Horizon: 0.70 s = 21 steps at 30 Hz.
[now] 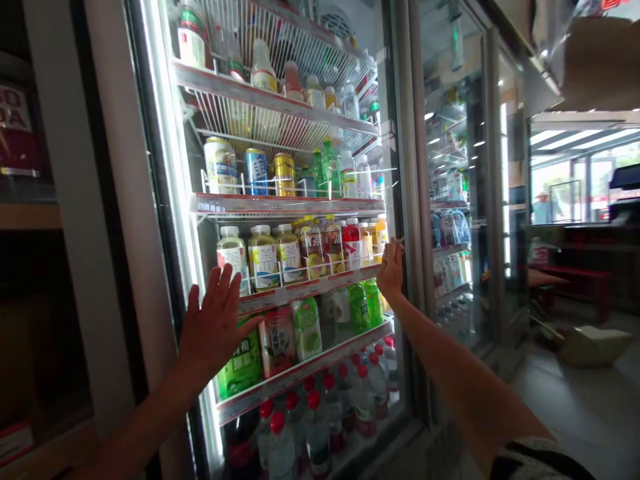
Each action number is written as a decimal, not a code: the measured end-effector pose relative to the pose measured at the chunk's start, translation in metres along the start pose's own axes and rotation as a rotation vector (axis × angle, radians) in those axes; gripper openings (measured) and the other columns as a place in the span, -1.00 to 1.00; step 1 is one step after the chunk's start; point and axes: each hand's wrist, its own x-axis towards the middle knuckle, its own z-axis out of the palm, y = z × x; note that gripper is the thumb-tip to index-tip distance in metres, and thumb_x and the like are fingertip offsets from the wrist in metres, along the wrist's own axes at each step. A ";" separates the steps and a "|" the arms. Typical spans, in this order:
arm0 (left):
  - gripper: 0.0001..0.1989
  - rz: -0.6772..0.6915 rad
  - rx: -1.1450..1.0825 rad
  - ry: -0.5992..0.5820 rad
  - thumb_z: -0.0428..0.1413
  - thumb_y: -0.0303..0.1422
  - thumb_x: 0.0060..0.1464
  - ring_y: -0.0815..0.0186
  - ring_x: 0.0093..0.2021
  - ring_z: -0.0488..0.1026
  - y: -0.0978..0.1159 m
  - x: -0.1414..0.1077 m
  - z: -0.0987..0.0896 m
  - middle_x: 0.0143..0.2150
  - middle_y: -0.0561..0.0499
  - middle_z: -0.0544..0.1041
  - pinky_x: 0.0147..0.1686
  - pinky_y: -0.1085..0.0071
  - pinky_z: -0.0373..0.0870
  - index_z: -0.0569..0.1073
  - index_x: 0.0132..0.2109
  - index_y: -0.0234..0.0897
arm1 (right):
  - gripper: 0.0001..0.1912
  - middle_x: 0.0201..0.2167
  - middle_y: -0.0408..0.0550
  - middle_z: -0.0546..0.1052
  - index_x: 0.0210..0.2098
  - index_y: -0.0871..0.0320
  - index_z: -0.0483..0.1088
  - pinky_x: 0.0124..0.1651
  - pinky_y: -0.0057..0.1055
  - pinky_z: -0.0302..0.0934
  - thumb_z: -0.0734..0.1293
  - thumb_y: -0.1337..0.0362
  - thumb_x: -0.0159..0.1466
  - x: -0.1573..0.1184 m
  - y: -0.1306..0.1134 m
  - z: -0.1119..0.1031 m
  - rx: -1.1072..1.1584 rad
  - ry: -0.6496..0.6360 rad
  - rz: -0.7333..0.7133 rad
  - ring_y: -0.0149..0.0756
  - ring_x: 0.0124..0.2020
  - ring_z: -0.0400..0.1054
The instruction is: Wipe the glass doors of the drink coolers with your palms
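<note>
My left hand [213, 327] is raised with its fingers spread, holding nothing, in front of the left side of a lit drinks fridge. Behind it are a green tea bottle [241, 367] and pale tea bottles [263, 259]; whether it touches the glass I cannot tell. My right hand [391, 270] reaches to the right edge of the glass door, close by the metal door frame [415, 220]. Its fingers point upward, with nothing visible in them. Near it stand a red drink bottle [351, 243] and an orange drink bottle [381, 232].
Cans [256, 171] line a middle shelf. Red-capped water bottles [318, 430] fill the bottom. Another glass-doored fridge [450, 200] stands to the right. Farther right, a cardboard box [595, 345] lies on the floor. Dark shelving [30, 217] is at the left.
</note>
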 end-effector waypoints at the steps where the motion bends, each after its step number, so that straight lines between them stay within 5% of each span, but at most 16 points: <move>1: -0.21 -0.007 -0.009 -0.007 -0.19 0.03 0.16 0.05 0.37 -0.13 0.000 0.000 0.000 0.37 -0.24 -0.03 0.29 -0.02 -0.24 -0.24 0.36 -0.32 | -0.41 0.32 0.14 0.07 0.30 0.27 0.00 0.32 0.07 -0.09 -0.01 0.50 0.27 -0.006 -0.008 0.001 -0.002 0.007 0.014 -0.16 0.38 -0.27; 3: -0.22 -0.028 -0.026 -0.022 -0.18 0.03 0.15 0.04 0.37 -0.13 0.001 0.001 -0.001 0.37 -0.24 -0.02 0.29 -0.02 -0.23 -0.20 0.36 -0.32 | -0.40 0.34 0.08 0.01 0.31 0.22 -0.03 0.34 0.02 -0.12 0.01 0.49 0.28 -0.031 -0.039 0.004 0.021 -0.046 -0.077 -0.18 0.39 -0.30; 6: -0.23 -0.051 -0.037 -0.043 -0.17 0.01 0.16 0.05 0.37 -0.14 0.004 -0.003 -0.003 0.37 -0.24 -0.02 0.29 -0.03 -0.23 -0.19 0.35 -0.32 | -0.41 0.36 -0.08 0.00 0.28 0.05 0.07 0.35 -0.08 -0.11 0.10 0.45 0.27 -0.073 -0.089 0.005 0.107 -0.243 -0.424 -0.21 0.39 -0.30; 8: -0.23 -0.035 -0.031 -0.061 -0.15 -0.02 0.16 0.05 0.37 -0.14 0.007 -0.012 -0.004 0.37 -0.23 -0.03 0.29 -0.03 -0.23 -0.21 0.36 -0.31 | -0.44 0.34 -0.16 0.06 0.22 -0.04 0.17 0.35 -0.10 -0.11 0.14 0.45 0.26 -0.085 -0.093 0.002 0.142 -0.347 -0.580 -0.23 0.38 -0.24; 10: -0.24 0.012 -0.013 -0.073 -0.15 -0.05 0.17 0.06 0.37 -0.14 0.010 -0.024 -0.003 0.37 -0.21 -0.03 0.29 -0.03 -0.22 -0.25 0.36 -0.30 | -0.44 0.33 -0.12 0.07 0.21 0.00 0.20 0.35 -0.09 -0.09 0.13 0.48 0.24 -0.079 -0.069 -0.006 0.125 -0.334 -0.489 -0.23 0.37 -0.20; 13: -0.28 0.062 0.005 -0.090 -0.20 -0.08 0.19 0.08 0.37 -0.13 0.012 -0.041 0.000 0.37 -0.23 0.00 0.29 -0.03 -0.21 -0.25 0.36 -0.34 | -0.42 0.35 0.04 0.01 0.25 0.17 0.12 0.31 -0.02 -0.03 0.06 0.51 0.24 -0.059 -0.021 -0.016 0.044 -0.157 -0.099 -0.17 0.37 -0.22; 15: -0.28 0.050 -0.006 -0.118 -0.20 -0.06 0.19 0.07 0.37 -0.13 0.012 -0.046 0.002 0.36 -0.24 0.02 0.29 -0.02 -0.20 -0.19 0.35 -0.36 | -0.40 0.35 0.05 -0.02 0.27 0.18 0.08 0.29 -0.02 0.01 0.04 0.53 0.24 -0.059 -0.014 -0.017 0.017 -0.118 0.002 -0.18 0.38 -0.26; 21: -0.30 0.052 0.003 -0.112 -0.23 -0.09 0.21 0.07 0.38 -0.17 0.013 -0.049 0.002 0.36 -0.26 0.00 0.28 -0.04 -0.19 -0.18 0.35 -0.39 | -0.43 0.35 -0.01 0.02 0.17 0.08 0.26 0.32 0.00 -0.08 0.15 0.53 0.19 -0.131 -0.097 -0.006 0.112 -0.365 -0.439 -0.16 0.39 -0.33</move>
